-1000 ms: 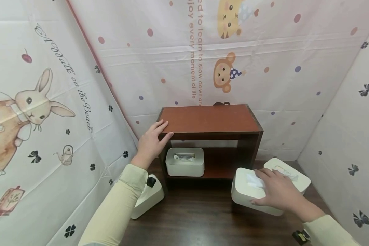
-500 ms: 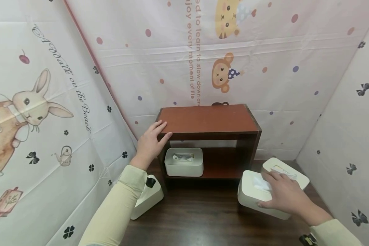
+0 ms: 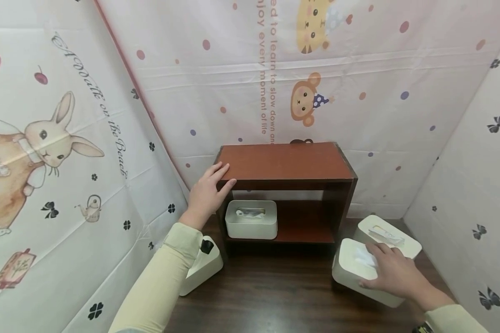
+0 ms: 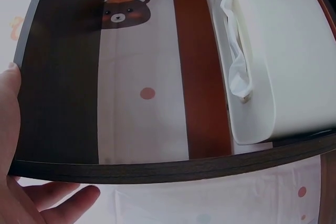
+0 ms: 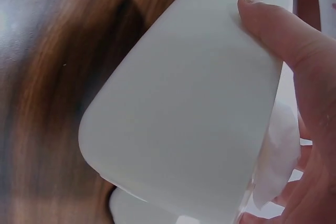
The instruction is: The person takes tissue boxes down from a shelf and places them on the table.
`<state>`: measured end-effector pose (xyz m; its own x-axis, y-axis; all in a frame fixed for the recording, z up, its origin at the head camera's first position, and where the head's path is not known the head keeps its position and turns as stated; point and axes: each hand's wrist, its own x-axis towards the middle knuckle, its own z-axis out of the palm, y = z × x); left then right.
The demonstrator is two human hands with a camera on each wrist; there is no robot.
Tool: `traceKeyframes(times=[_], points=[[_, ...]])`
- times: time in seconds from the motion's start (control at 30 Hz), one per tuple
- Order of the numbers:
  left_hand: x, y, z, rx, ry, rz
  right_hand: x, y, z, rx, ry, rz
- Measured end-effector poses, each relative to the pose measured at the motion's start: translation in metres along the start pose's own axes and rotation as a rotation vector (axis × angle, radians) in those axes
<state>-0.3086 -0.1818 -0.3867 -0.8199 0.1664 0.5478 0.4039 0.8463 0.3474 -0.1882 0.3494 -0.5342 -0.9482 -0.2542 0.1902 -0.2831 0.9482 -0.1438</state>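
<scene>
My left hand rests on the front left corner of a brown wooden shelf. In the left wrist view its thumb lies on the front edge, and other fingers show beyond the side panel. My right hand grips a pale tissue box at the right, with white tissue showing at its top. The right wrist view shows the thumb pressed on the box's long side, close over the dark table. The other fingers are partly hidden behind the tissue. A similar tissue box sits inside the shelf on the left.
Another tissue box stands just behind the held one, which overlaps it. One more tissue box lies left of the shelf, partly covered by my left sleeve. Printed cloth walls surround the dark wooden table.
My right hand and the tissue box it grips have moved right and toward me, away from the shelf. My left hand stays on the shelf corner.
</scene>
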Motion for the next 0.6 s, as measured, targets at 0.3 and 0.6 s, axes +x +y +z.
traceKeyframes(times=[0.3, 0.6], points=[[-0.003, 0.004, 0.001, 0.015, -0.011, -0.031, 0.0, 0.013, 0.012, -0.018, -0.008, 0.025], [-0.049, 0.007, -0.003, -0.119, 0.138, -0.052, -0.001, 0.022, 0.02, -0.009, -0.009, 0.038]])
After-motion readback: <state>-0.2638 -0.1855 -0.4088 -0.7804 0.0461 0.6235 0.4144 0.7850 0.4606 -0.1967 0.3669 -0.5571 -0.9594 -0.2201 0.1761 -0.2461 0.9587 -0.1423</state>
